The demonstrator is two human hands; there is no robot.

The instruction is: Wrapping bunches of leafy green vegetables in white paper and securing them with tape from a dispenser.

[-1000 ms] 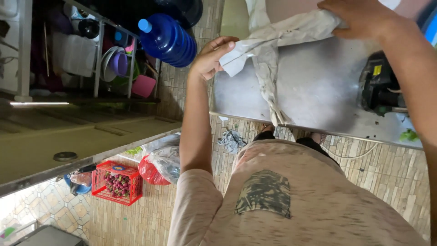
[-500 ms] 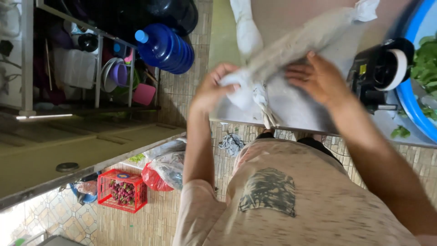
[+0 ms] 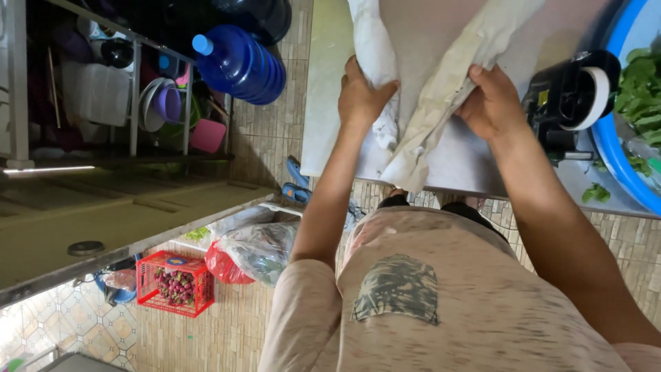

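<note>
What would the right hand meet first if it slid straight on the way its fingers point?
The right hand is already on the cloth; going on, more cloth, then probably bare metal table. Depth is unclear.

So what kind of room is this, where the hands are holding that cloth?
Probably a home kitchen or wash-up area. A rack holds bowls and plastic tubs, a blue basin holds leafy greens, and a big blue water bottle lies on the tiled floor.

Grey metal table, crumpled whitish cloth, black appliance, blue basin
</note>
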